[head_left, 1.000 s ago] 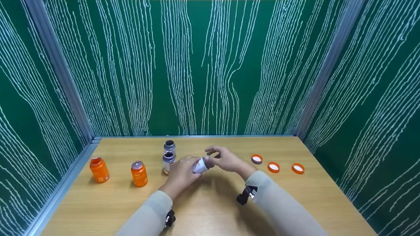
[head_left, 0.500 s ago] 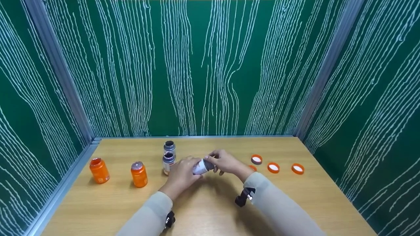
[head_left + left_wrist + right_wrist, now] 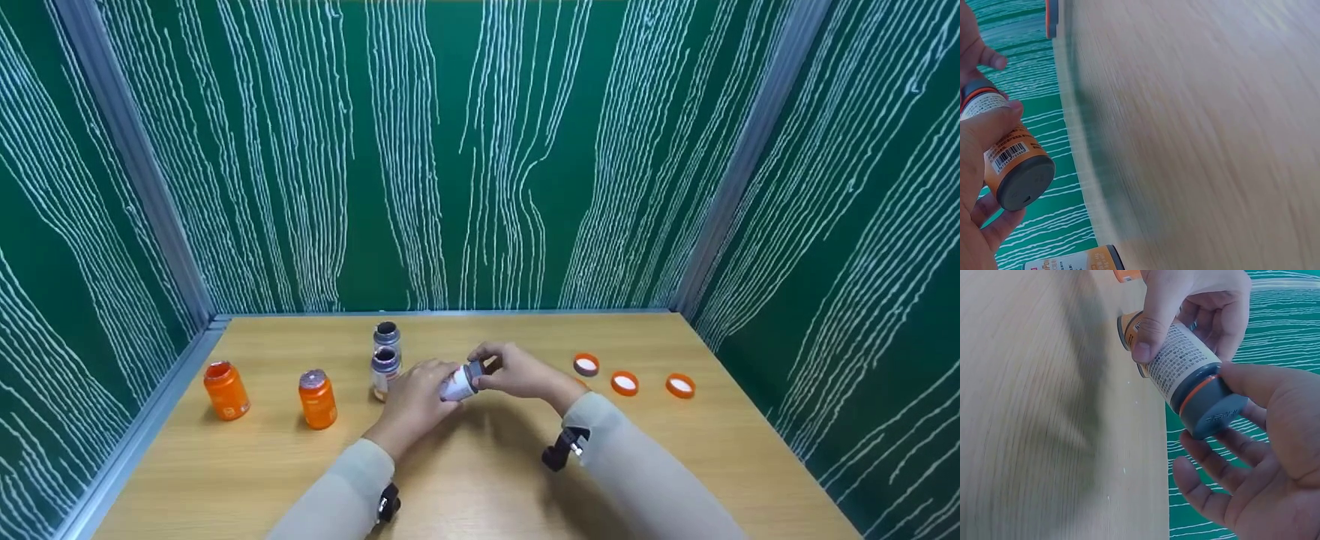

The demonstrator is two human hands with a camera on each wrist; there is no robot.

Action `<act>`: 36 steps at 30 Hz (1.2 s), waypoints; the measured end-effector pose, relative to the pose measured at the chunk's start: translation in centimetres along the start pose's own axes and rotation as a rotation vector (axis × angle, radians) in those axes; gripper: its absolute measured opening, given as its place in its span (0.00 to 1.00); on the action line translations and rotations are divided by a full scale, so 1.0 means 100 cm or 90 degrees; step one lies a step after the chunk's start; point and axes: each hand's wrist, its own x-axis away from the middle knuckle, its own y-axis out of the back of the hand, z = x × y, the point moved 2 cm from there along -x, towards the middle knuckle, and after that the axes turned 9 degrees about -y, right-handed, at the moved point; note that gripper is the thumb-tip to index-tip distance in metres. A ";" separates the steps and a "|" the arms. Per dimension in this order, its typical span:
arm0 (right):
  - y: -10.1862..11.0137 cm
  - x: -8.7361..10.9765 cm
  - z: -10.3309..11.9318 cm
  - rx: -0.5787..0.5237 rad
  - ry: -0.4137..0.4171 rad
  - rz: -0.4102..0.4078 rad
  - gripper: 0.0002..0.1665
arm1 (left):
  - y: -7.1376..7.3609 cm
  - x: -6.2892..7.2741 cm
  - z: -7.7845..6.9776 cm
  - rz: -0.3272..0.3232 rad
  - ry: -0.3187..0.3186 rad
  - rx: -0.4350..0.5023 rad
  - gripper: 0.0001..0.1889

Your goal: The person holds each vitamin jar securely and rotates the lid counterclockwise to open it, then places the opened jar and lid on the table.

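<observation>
My left hand grips a small bottle around its body, tilted above the table with the top toward the right. In the left wrist view the bottle shows an orange band, a barcode and a dark grey base. A grey cap with an orange ring sits on its neck. My right hand pinches this cap, the thumb on one side and fingertips on the other, as the right wrist view shows. Its remaining fingers stay loosely bent beside the cap.
Two orange bottles without caps stand at left. Just beyond my left hand are two white bottles with dark open necks. Several orange-rimmed caps lie at right, one partly behind my right wrist. Green walls enclose the table.
My right fingers, spread apart at the cap at first, turned round it, then drew back to a fresh pinch on it. The left hand and the bottle stay nearly in place.
</observation>
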 end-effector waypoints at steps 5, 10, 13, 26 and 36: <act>0.002 0.002 0.001 0.021 0.017 0.002 0.21 | 0.002 0.000 -0.001 0.014 0.020 0.017 0.30; 0.002 0.002 0.001 0.006 0.017 -0.001 0.24 | 0.002 -0.002 -0.001 0.014 0.024 0.021 0.30; 0.001 0.002 0.000 -0.022 0.001 0.009 0.27 | 0.001 -0.003 -0.001 0.014 0.021 0.018 0.30; -0.004 -0.004 -0.004 -0.033 -0.084 0.019 0.25 | 0.002 0.001 -0.004 0.011 0.011 0.006 0.29; 0.000 0.002 -0.002 0.003 -0.062 0.006 0.18 | -0.001 0.003 -0.003 0.032 0.036 0.031 0.28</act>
